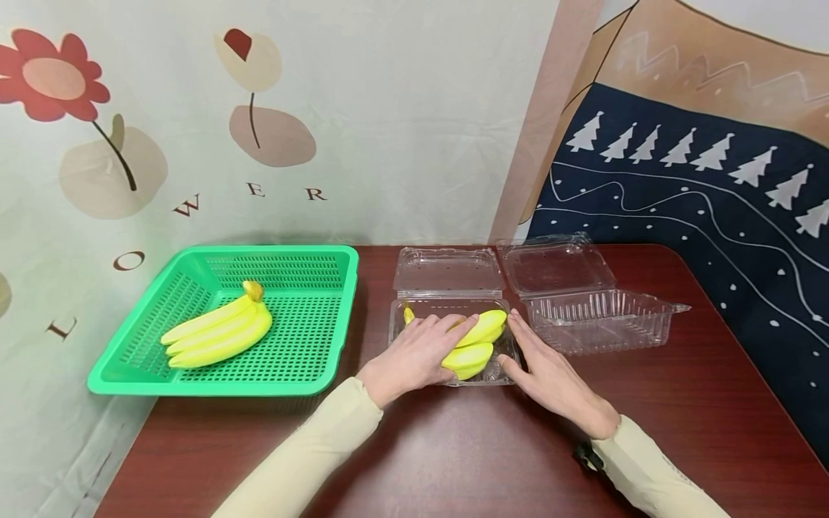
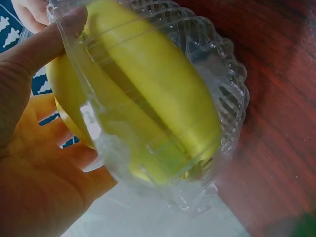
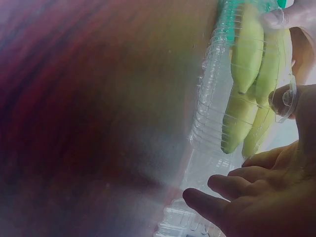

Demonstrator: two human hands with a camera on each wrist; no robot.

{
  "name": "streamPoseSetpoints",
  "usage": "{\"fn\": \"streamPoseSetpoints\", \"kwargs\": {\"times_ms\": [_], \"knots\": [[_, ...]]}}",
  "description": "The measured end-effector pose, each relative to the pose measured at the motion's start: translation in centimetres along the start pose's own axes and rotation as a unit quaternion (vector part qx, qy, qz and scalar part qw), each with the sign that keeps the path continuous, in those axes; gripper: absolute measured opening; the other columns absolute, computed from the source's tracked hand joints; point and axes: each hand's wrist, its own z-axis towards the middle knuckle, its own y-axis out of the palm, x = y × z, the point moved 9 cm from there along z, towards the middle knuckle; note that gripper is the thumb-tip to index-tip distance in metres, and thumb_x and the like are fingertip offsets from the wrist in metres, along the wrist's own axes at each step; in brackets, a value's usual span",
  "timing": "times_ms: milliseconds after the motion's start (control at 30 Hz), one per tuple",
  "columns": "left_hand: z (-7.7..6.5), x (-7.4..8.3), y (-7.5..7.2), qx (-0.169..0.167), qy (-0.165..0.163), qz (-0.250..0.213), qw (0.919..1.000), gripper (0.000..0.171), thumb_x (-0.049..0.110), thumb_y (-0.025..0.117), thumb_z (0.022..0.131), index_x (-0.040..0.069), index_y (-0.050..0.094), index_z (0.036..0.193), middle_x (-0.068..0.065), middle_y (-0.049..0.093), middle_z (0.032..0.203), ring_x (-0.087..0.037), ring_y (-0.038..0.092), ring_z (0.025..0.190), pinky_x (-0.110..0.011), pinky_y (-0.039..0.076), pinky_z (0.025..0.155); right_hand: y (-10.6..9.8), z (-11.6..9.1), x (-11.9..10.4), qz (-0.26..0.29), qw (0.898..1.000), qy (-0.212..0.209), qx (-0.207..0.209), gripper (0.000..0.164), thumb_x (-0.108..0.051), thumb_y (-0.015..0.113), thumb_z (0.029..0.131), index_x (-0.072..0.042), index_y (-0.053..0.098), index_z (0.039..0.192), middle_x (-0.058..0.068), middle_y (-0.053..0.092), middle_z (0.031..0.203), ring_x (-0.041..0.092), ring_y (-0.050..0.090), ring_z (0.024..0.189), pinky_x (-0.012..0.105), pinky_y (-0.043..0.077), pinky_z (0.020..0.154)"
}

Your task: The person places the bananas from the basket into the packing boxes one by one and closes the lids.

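Observation:
A bunch of yellow bananas (image 1: 471,360) lies in a clear plastic clamshell box (image 1: 393,327), whose lid is folded back. My left hand (image 1: 414,360) rests over the bunch and grips it, hiding part of it. In the left wrist view, the thumb (image 2: 74,24) is at the box's near edge and the fingers are on the far side of the bananas. My right hand (image 1: 553,374) is at the box's right end with straight fingers. Its thumb (image 3: 282,101) touches the rim in the right wrist view.
A green perforated basket (image 1: 223,388) on the left contains another banana bunch (image 1: 223,332). To the right stands a second clear clamshell box (image 1: 602,320), its lid (image 1: 560,266) raised at the back. Both boxes are on the dark red wooden table (image 1: 440,460), before printed cloth hangings.

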Motion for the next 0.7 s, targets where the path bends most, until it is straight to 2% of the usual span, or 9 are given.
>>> {"fn": "streamPoseSetpoints", "kwargs": {"times_ms": [400,700], "knots": [[0.1,-0.7,0.8,-0.021,-0.014,-0.022,0.9994,0.096,0.035,0.090,0.082,0.014,0.038,0.161,-0.005,0.054,0.149,-0.029,0.062,0.116,-0.046,0.052,0.094,-0.1,0.1,-0.1,-0.004,1.000,-0.003,0.004,0.078,-0.041,0.061,0.104,-0.002,0.027,0.163,0.012,0.021,0.171,0.031,0.032,0.152,0.054,0.034,0.117],[0.0,-1.4,1.5,-0.019,-0.001,-0.081,0.9965,0.093,0.040,0.084,0.087,0.015,0.035,0.163,-0.006,0.051,0.153,-0.029,0.059,0.122,-0.046,0.049,0.097,0.0,0.0,-0.1,-0.006,1.000,-0.005,0.003,0.078,-0.040,0.061,0.104,-0.002,0.028,0.163,0.012,0.021,0.171,0.032,0.032,0.152,0.054,0.034,0.117]]}}
